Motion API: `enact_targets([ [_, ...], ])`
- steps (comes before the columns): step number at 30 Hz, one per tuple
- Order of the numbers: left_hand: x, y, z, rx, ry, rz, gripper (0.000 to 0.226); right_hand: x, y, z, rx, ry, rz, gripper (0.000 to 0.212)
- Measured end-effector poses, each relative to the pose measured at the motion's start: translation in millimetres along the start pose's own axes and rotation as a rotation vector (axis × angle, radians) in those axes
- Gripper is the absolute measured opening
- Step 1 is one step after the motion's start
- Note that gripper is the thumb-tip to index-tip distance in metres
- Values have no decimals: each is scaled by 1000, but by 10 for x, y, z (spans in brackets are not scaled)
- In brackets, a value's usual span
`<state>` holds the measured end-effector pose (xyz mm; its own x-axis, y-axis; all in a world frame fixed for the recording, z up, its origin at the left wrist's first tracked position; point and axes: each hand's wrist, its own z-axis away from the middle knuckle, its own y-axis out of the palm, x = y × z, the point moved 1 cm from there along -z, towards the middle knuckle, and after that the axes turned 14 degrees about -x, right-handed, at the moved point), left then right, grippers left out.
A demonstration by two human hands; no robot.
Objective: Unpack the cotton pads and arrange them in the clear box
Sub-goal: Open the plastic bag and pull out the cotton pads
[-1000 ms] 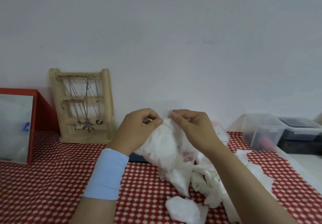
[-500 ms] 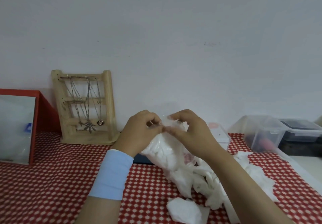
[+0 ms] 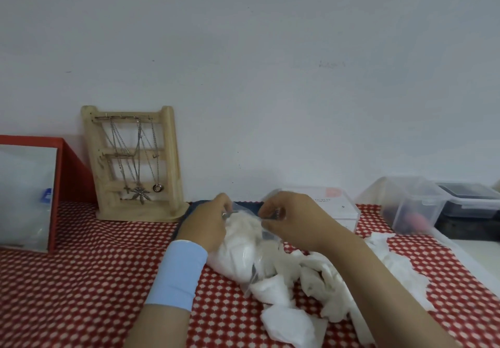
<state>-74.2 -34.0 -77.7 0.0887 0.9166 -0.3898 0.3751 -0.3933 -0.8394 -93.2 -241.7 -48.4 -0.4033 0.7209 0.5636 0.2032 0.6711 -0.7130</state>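
- Both hands have dropped lower since a second ago, from chest height toward the worktop (image 3: pixel 94 280). Their fingertips, which met half a second ago, are now drawn a little apart.
- The left hand (image 3: pixel 207 226) has a pale blue wristband (image 3: pixel 177 274) on its wrist and pinches one side of the mouth of the bag (image 3: pixel 238 255) with curled fingers and thumb.
- The right hand (image 3: pixel 295 226) pinches the opposite lip in the same narrow hold, so the plastic stretches between the two.
- The bag, which hung in the air earlier, now sags onto the red checked cloth. Its long axis runs from the mouth at the fingertips down toward the person, and it is still full of white pads.
- Loose cotton pads (image 3: pixel 324 285) lie heaped just right of the bag and under the right forearm, much as they lay before.
- The clear box (image 3: pixel 341 209) stands just behind the right hand, toward the wall. The right hand is the nearer one, so a short reach away from the body would probably suit it.
- No pads can be seen in the box from this view, so the arranging looks hardly begun.
- Farther out, a wooden jewellery stand (image 3: pixel 130 149) leans at the wall on the left, and another clear tub (image 3: pixel 411 207) sits at the right. Both are where they were.
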Motion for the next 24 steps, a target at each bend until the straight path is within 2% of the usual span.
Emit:
enact_targets([
  [2,-4,3,21,-166,75,-142,21,-16,52,22,89,-8,28,22],
  [4,-67,-44,30,-281,134,-136,18,-16,74,12,105,-16,45,30],
  [5,-93,-58,30,-237,125,-66,18,-15,72,10,106,-5,31,35],
  [8,-112,-7,65,54,2,122,30,-65,54,17,196,-68,133,53],
  [10,-90,19,86,82,-25,154,20,-108,70,30,270,-107,283,59],
  [11,-66,20,87,70,-34,163,16,-123,82,23,238,-117,328,53],
  [14,-2,0,86,53,-22,175,26,-134,122,-27,-14,-120,309,18],
  [15,0,-5,94,48,-7,171,26,-122,135,-36,-68,-115,300,14],
  [19,-46,-25,156,-60,83,173,23,-63,172,-24,-141,-62,278,17],
  [22,-111,-59,195,7,45,200,31,-46,208,-10,-206,-18,188,15],
  [24,-99,-35,201,0,43,128,19,-40,227,1,-219,5,71,11],
])
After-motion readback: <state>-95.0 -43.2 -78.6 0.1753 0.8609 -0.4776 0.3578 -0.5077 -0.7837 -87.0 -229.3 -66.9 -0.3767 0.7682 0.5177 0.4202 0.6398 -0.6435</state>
